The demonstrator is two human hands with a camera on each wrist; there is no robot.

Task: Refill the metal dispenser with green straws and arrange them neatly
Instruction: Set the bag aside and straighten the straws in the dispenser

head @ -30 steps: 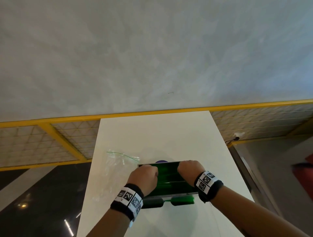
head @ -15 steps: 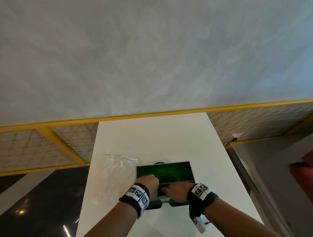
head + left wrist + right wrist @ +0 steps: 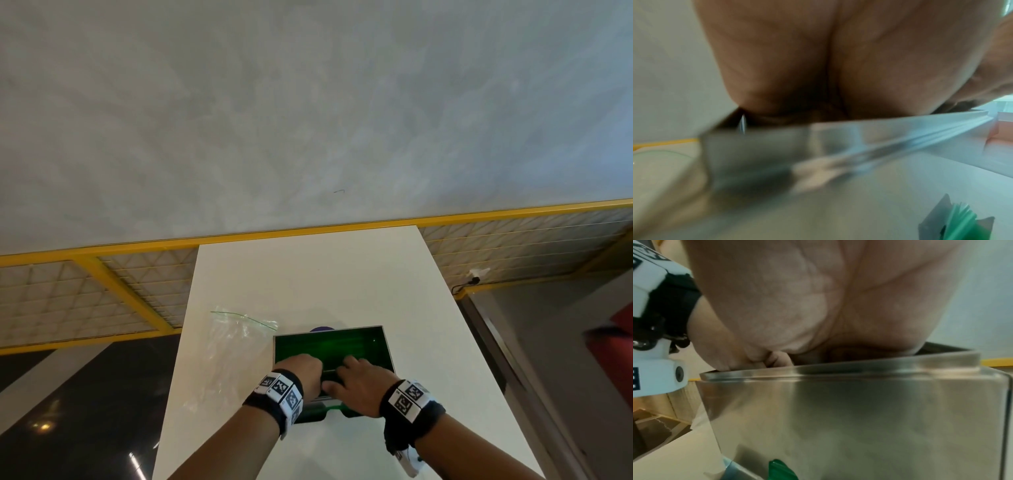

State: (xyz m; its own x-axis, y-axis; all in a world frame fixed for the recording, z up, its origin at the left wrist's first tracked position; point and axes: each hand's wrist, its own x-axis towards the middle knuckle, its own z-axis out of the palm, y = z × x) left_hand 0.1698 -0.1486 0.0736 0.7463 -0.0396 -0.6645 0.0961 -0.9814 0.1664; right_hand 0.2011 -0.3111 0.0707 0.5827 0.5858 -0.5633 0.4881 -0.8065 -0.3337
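Observation:
The metal dispenser (image 3: pixel 385 346) stands open-topped on the white table (image 3: pixel 308 274), with green straws (image 3: pixel 346 344) lying lengthwise inside. Both hands reach over its near rim. My left hand (image 3: pixel 303 371) is knuckles-up at the near left corner, and its fingers dip inside out of sight. My right hand (image 3: pixel 356 375) lies beside it, fingers stretched forward onto the straws and thumb at the near rim. In the wrist views each palm hangs over the steel wall (image 3: pixel 756 154) (image 3: pixel 859 418). Green straw ends (image 3: pixel 960 222) (image 3: pixel 781 470) show at the low front tray (image 3: pixel 337 409).
A clear, empty-looking zip bag (image 3: pixel 233 346) lies on the table left of the dispenser. Something small and purple (image 3: pixel 322 329) peeks out behind the dispenser's far rim. The table's far end meets a grey wall with a yellow rail (image 3: pixel 308 234). Dark floor lies to the left.
Both hands have drawn back from the middle of the dispenser's top to its near rim. The right hand has flattened out with its fingers forward on the straws.

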